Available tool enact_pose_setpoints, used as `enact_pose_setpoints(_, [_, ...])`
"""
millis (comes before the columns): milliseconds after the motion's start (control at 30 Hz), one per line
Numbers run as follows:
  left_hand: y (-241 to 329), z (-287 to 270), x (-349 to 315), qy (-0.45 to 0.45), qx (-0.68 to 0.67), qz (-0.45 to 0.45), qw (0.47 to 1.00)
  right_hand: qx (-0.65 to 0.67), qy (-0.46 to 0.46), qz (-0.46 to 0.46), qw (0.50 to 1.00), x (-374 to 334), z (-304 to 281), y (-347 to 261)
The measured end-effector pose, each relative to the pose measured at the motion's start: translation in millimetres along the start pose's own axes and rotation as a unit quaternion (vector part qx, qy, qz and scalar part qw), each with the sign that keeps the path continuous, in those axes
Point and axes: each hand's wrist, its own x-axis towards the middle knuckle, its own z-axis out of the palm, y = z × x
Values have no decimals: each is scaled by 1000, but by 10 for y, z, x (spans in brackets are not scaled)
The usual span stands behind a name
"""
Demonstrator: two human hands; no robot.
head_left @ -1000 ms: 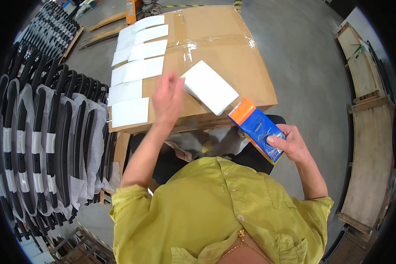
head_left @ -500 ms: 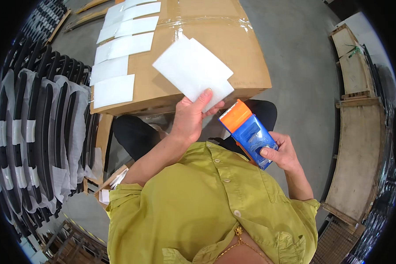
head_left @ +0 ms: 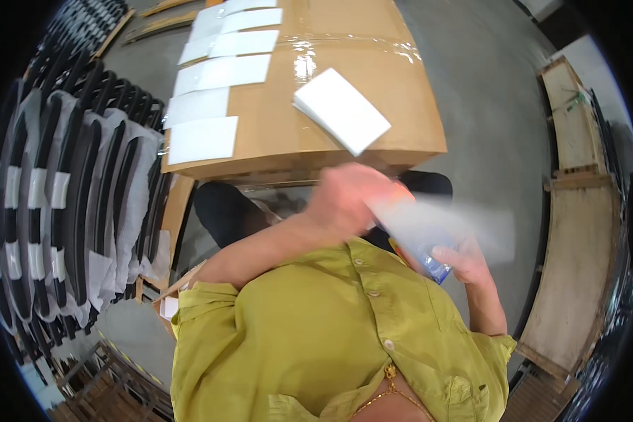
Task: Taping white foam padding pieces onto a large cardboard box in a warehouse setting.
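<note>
The large brown taped cardboard box [head_left: 344,91] carries five white labels in a row at 11 o'clock and a white sheet stack [head_left: 341,110]. The left hand [head_left: 344,200] grips a blurred white sheet [head_left: 443,224], apparently. The right hand [head_left: 464,261] clasps the blue-and-orange packet [head_left: 432,264] at 4 o'clock. More sheets remain to be laid.

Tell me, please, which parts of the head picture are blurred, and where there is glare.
In the head view, the left hand and a white sheet smear with motion; glare shines on the tape of the cardboard box; straight edges bend near the rim.
</note>
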Motion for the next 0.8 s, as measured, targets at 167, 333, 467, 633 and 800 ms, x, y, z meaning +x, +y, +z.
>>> enact_pose_setpoints(167, [284,-162,105,-124,20,256,958,-21,84,33,996,295,-3,160])
enact_pose_setpoints(333, [-152,-1355,-25,-71,469,-19,880,104,69,16,992,166,-111,307])
enact_pose_setpoints(467, [-776,-1737,-247,-132,604,-171,767,105,61,29,992,217,-45,322])
enact_pose_setpoints(633, [-1311,-1696,-555,-121,581,-257,763,88,29,40,995,221,78,225])
enact_pose_setpoints(800, [-1446,-1676,-696,-41,528,-282,800,71,21,56,996,207,63,241])
